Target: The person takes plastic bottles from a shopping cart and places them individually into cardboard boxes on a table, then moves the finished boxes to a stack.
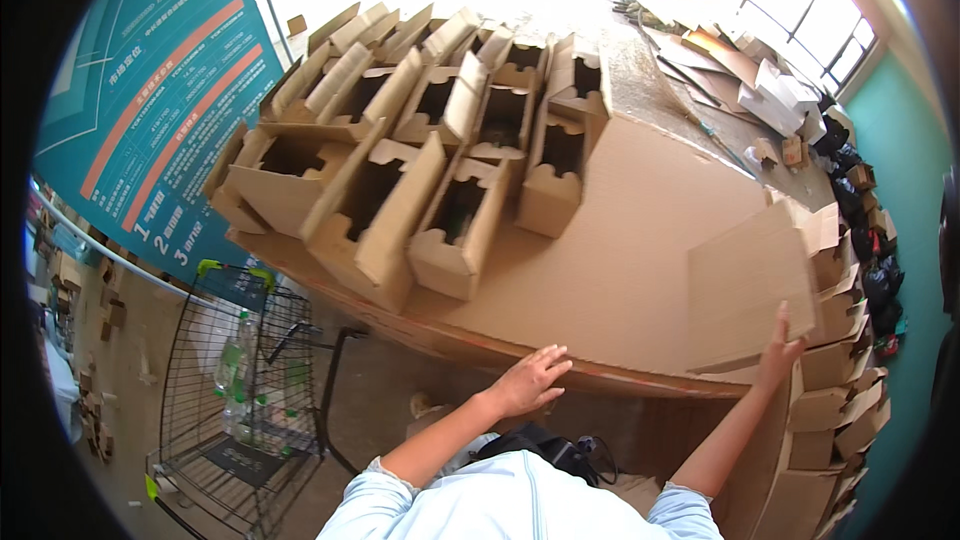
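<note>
Nearest to you, your pale blue sleeves come up from the bottom edge, with a dark bag [548,448] just below the table's near edge. Your left hand [531,380] lies open, fingers spread flat, on the near edge of the cardboard-covered table [610,270]. Your right hand [779,350] is open too, fingers stretched up against the lower right corner of a flat cardboard sheet [752,285], touching it without closing around it. That sheet lies on the right side of the table, its near right corner at your fingertips, beside a stack of flat cardboard blanks [838,380] that runs down the right edge of the view.

To your left, on the floor, stands a wire cart [235,390] with green handle tips; a clear plastic bottle [240,360] is inside it.

Further across the table, left of centre, folded cardboard boxes [420,160] stand in rows with their flaps up and tops unsealed, reaching toward the far side. Behind them on the left hangs a teal poster [165,90]. On the far right, loose cardboard scraps [740,65] lie in a heap below bright windows [800,0].
</note>
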Available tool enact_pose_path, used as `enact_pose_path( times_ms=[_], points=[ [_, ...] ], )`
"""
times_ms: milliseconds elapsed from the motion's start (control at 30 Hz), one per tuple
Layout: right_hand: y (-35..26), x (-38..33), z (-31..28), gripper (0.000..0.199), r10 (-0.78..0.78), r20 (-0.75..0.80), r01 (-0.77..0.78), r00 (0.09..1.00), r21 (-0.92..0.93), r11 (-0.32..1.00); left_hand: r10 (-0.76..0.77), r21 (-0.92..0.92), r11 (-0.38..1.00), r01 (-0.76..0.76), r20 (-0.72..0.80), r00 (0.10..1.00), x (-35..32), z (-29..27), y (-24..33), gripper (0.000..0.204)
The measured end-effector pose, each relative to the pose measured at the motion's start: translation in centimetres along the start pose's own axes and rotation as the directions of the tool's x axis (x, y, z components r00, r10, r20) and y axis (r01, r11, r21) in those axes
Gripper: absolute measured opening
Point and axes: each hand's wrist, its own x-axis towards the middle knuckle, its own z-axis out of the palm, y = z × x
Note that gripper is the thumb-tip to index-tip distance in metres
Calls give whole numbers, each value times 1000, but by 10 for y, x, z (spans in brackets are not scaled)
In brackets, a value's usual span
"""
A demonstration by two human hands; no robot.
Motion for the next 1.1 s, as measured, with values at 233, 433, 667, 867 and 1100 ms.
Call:
enact_pose_path(
  times_ms=[233, 433, 667, 867, 1100],
  points=[
    [-117, -147, 70, 23, -352, 109, 349, 930, 44, 936, -389, -87, 919, 383, -54, 920, -178, -75, -35, 37],
    [-145, -188, 85, 16, -504, 145, 503, 851, 43, 863, -563, -109, 819, 563, -342, 752, -249, -128, -36, 34],
    [-151, -199, 89, 11, -545, 277, 526, 791, 146, 838, -582, -316, 647, 694, -793, 182, -332, -163, -21, 21],
    [-155, -205, 104, 11, -489, 293, 416, 822, 279, 866, -552, -576, 549, 605, -794, -255, -468, -171, -59, 22],
    [-122, -214, 111, 21, -658, 408, 720, 633, 2, 694, -850, -433, -11, 901, -471, -236, -687, -141, -196, 33]
  ],
)
